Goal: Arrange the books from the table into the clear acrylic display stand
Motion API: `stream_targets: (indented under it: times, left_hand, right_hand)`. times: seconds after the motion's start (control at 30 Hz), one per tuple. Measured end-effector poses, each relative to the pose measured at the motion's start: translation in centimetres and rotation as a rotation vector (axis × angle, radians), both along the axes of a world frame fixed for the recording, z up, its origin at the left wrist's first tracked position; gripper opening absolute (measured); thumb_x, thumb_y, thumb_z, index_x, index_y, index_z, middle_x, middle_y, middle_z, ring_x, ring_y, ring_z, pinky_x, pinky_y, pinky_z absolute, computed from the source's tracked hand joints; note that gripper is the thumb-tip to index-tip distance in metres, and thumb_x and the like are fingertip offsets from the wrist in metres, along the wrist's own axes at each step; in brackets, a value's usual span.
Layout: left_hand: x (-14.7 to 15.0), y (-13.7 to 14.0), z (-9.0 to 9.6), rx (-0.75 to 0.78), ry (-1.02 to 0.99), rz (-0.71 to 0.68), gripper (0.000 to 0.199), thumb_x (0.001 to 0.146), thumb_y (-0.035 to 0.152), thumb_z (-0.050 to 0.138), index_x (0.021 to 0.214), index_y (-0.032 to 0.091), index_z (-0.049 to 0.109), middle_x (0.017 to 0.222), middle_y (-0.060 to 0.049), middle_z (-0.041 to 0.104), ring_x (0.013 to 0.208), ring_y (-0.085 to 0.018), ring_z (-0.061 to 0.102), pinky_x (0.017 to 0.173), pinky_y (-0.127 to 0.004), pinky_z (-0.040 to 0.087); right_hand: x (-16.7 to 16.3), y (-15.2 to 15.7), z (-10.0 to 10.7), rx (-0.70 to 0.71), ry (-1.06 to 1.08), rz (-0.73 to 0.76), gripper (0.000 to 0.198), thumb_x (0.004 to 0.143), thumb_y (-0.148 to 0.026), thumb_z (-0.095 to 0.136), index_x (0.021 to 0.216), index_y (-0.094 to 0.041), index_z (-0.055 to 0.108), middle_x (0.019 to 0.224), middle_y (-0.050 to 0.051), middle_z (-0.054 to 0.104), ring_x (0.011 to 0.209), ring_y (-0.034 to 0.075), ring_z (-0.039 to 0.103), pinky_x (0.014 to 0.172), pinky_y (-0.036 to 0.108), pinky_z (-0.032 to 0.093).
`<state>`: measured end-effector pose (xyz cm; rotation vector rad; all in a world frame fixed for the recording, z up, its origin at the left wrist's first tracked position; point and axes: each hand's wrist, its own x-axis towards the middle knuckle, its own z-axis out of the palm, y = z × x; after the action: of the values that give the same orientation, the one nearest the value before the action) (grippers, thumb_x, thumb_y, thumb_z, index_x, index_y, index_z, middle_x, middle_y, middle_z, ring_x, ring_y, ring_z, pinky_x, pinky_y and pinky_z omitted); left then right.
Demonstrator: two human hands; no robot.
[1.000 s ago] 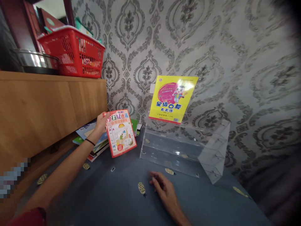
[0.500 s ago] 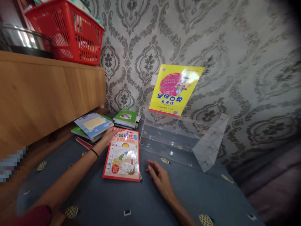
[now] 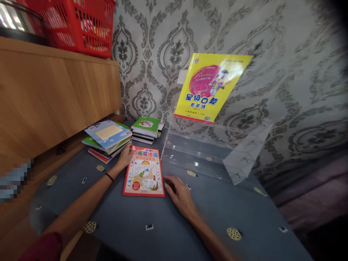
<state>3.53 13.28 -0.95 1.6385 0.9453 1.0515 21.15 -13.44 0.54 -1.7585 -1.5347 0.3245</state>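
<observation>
A red-edged picture book [image 3: 144, 173] with a colourful drawing on its cover lies on the dark table cover. My left hand [image 3: 125, 156] grips its upper left edge, the fingertips partly hidden by the book. Close beside the lower right edge rests my right hand [image 3: 179, 195], its fingers loosely curved and apart with nothing in them; whether they touch the book I cannot tell. Behind stands a clear acrylic stand [image 3: 198, 143] with stepped tiers, and a yellow workbook [image 3: 209, 87] leans upright on its top tier.
Left of the stand are a stack of books with a blue one on top [image 3: 108, 135] and a smaller stack topped by a green book [image 3: 145, 124]. A wooden cabinet [image 3: 59, 90] borders the left side, carrying a red basket [image 3: 78, 29] and a metal pot [image 3: 19, 23]. Patterned wallpaper rises behind.
The view has tilted downward. The red-edged book has turned slightly and seems to lie flatter. My right hand has come nearer to its right edge; my left hand keeps its grip.
</observation>
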Motion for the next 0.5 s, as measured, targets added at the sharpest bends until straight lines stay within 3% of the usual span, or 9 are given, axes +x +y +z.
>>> stream_targets:
  times: [0.17,0.3,0.5]
  left_hand:
    - [-1.4,-0.1,-0.3,0.197,0.254,0.032,0.023,0.077,0.022,0.058,0.099,0.02,0.065,0.083,-0.005,0.068,0.084,-0.025,0.065,0.087,-0.037,0.051]
    - [-2.7,-1.1,-0.2,0.282,0.378,0.017,0.017,0.083,0.019,0.054,0.092,0.019,0.068,0.091,-0.008,0.068,0.091,-0.024,0.064,0.093,-0.038,0.048]
    - [-4.2,-2.4,0.0,0.529,0.702,-0.064,0.023,0.092,0.022,0.05,0.095,0.019,0.073,0.094,-0.007,0.067,0.087,-0.021,0.064,0.081,-0.032,0.05]
  right_hand:
    - [-0.7,-0.4,0.1,0.0,-0.039,0.085,0.03,0.098,-0.033,0.048,0.113,-0.024,0.072,0.111,0.008,0.076,0.1,0.025,0.069,0.1,0.046,0.048]
    - [-1.0,-0.9,0.3,0.026,-0.001,0.13,0.031,0.1,-0.032,0.046,0.111,-0.023,0.073,0.107,0.008,0.077,0.094,0.023,0.07,0.089,0.039,0.054]
    - [-1.2,-1.2,0.4,0.034,0.051,0.117,0.032,0.1,-0.036,0.047,0.105,-0.023,0.075,0.099,0.008,0.078,0.088,0.023,0.071,0.078,0.035,0.056]
